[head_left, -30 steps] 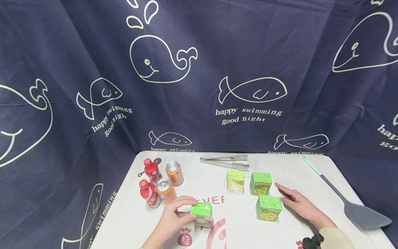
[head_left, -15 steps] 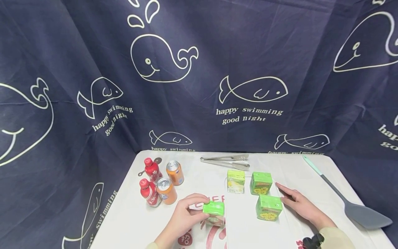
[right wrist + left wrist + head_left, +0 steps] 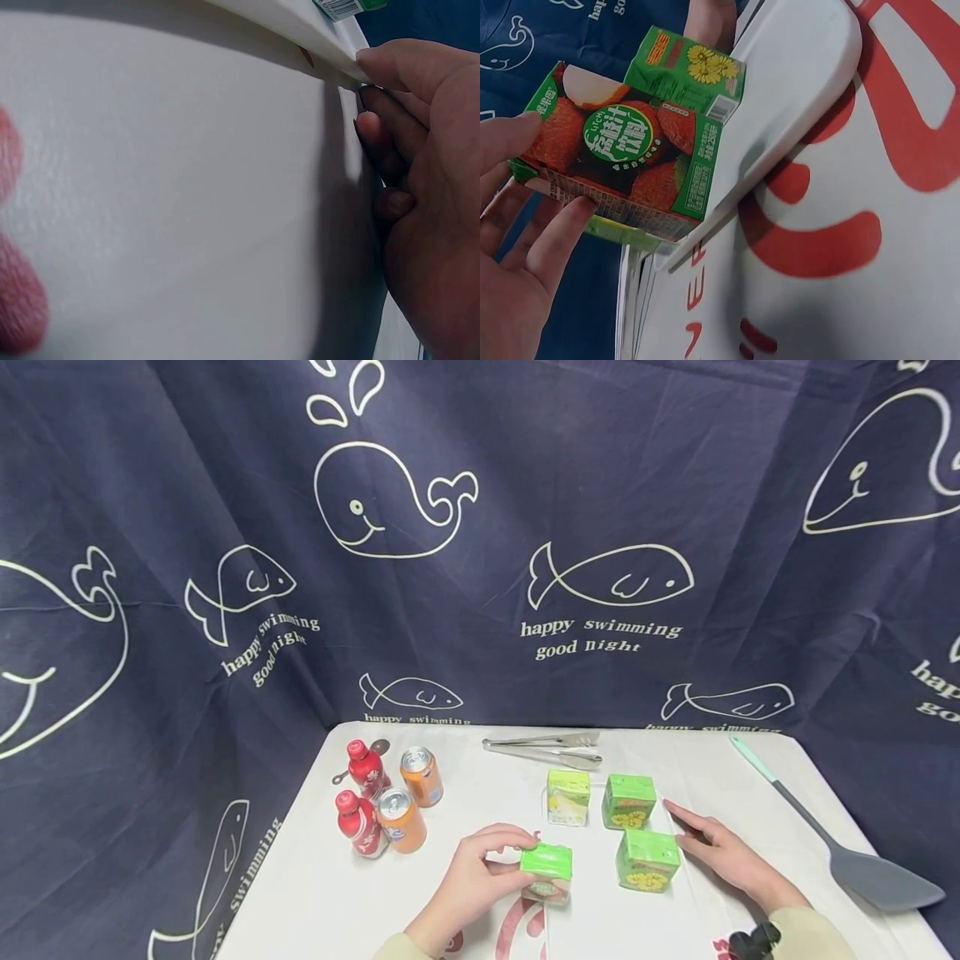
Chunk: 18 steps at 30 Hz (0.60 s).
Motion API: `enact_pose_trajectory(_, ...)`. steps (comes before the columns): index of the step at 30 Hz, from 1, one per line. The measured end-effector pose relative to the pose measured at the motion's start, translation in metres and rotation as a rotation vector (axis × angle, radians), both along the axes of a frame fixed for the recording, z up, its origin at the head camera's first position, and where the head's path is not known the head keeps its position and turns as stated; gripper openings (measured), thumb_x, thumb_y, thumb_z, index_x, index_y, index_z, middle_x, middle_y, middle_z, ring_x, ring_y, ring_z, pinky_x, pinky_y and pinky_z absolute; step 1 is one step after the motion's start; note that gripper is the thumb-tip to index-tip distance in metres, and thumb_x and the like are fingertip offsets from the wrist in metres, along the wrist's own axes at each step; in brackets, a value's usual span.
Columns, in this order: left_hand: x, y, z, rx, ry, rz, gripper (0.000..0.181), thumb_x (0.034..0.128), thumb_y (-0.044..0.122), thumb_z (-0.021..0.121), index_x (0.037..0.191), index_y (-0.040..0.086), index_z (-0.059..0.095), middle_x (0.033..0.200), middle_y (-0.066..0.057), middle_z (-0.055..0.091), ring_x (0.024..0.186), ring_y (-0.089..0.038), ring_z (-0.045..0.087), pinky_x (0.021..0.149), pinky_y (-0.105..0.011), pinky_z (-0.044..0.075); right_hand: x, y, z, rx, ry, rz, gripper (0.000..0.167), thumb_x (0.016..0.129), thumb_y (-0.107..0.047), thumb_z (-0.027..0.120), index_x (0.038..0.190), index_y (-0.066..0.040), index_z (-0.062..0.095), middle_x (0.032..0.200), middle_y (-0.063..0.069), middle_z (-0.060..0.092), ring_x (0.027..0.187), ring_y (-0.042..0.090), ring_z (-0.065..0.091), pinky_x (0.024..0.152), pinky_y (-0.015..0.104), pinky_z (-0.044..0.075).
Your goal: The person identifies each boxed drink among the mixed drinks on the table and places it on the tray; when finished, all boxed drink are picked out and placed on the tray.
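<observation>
In the head view my left hand (image 3: pixel 480 878) pinches a small litchi juice box (image 3: pixel 546 878) by its left side, thumb near and fingers far. The left wrist view shows the litchi pictures on the carton (image 3: pixel 611 146), held tilted at the edge of a white board (image 3: pixel 802 56). My right hand (image 3: pixel 731 858) grips the board's right edge; in the right wrist view the thumb lies on top and curled fingers (image 3: pixel 405 124) are below the rim. Standing on the board are two green drink boxes with yellow flowers (image 3: pixel 647 862) and a yellow-green juice box (image 3: pixel 567 799).
Two red bottles (image 3: pixel 365 827) and two orange cans (image 3: pixel 402 822) stand at the left, with a dark spoon (image 3: pixel 381 747) behind. Metal tongs (image 3: pixel 543 749) lie at the back. A grey spatula (image 3: pixel 862 868) lies along the right side of the white-covered table (image 3: pixel 300 893).
My left hand has carried the litchi juice box rightward from the tablecloth to the board's left edge. The right hand has stayed in place on the board.
</observation>
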<state>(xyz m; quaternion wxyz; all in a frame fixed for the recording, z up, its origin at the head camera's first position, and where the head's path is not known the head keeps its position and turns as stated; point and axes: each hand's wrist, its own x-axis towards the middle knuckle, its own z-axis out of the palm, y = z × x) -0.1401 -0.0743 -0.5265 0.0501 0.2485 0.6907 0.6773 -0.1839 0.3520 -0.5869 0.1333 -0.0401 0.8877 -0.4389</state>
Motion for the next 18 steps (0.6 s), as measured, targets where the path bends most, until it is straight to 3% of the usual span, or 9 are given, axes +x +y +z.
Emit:
enact_pose_trajectory(11, -0.006, 0.032, -0.001, 0.007, -0.025, -0.025, 0.031, 0.0837, 0.007, 0.087, 0.113, 0.009, 0.077, 0.121, -0.002, 0.07, 0.116, -0.023, 0.068, 0.086, -0.039, 0.062, 0.001, 0.0, 0.003, -0.013, -0.021, -0.005, 0.068, 0.105, -0.035, 0.059, 0.163, -0.008, 0.034, 0.161, 0.029, 0.034, 0.145, 0.053, 0.03, 0.117, 0.068, 0.026)
enact_pose_trajectory(18, -0.008, 0.044, -0.011, 0.008, -0.03, -0.027, 0.033, 0.0817, 0.002, 0.087, 0.112, 0.009, 0.077, 0.119, 0.001, 0.07, 0.114, -0.019, 0.068, 0.086, -0.036, 0.061, 0.001, 0.0, 0.001, -0.01, -0.017, -0.002, 0.068, 0.105, -0.033, 0.059, 0.163, -0.008, 0.034, 0.16, 0.03, 0.033, 0.144, 0.054, 0.03, 0.117, 0.069, 0.025)
